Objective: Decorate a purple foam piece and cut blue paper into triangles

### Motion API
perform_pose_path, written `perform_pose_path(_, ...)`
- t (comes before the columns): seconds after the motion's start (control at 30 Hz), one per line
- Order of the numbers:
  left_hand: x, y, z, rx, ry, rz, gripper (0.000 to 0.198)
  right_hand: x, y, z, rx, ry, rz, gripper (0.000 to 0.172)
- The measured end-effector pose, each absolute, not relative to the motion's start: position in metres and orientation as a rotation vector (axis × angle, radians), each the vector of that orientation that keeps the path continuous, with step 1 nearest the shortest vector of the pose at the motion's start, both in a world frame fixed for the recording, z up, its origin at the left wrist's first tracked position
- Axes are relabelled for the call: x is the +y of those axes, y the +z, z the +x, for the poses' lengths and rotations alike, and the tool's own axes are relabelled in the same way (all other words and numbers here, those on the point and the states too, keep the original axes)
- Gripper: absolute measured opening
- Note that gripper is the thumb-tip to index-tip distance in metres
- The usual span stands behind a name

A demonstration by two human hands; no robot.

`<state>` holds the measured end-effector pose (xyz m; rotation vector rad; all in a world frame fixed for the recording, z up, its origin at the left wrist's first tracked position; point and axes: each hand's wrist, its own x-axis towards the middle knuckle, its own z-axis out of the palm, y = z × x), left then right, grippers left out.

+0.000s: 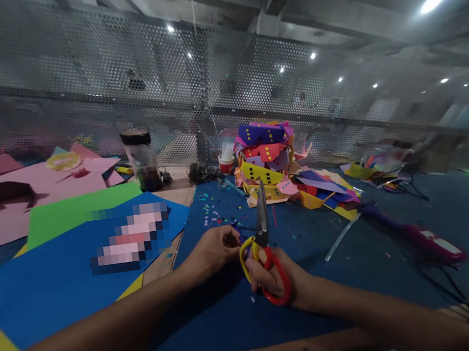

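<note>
Scissors (262, 223) with one red and one yellow handle are gripped in my right hand (271, 277), fingers through the loops. The blades look closed and point up and away from me. Just left of the handles, my left hand (214, 253) is closed in a pinch. A small dark purple bit (238, 231) shows at its fingertips, too blurred to name. Both hands are above the dark blue table mat (203, 329). Beyond the blade tips stands a stack of colourful cut-paper shapes (266, 168) dotted with small squares.
Blue (69, 266), green (79, 210) and pink sheets (71, 185) spread over the left side. A dark-lidded jar (141, 159) and a red-and-white cup (227, 164) stand at the back. On the right are a magenta corded tool (433, 242), a clear stick (342, 237) and paper scraps (326, 186).
</note>
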<state>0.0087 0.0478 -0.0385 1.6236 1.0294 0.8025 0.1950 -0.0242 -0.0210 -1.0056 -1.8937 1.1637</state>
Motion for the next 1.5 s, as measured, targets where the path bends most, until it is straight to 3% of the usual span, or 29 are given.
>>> perform_pose_path(0.4,0.046,-0.036,0.009,1.021,0.8,1.609,0.031,-0.025,-0.027,0.194,-1.876,1.226,-0.981,0.037)
perform_pose_path(0.67,0.05,-0.042,0.008,1.003,0.811,1.616,0.031,-0.022,-0.017,0.197,-1.884,1.072,-0.982,0.043)
perform_pose_path(1.5,0.045,-0.034,0.007,0.986,0.806,1.59,0.028,-0.018,-0.033,0.206,-1.88,1.114,-0.99,0.043)
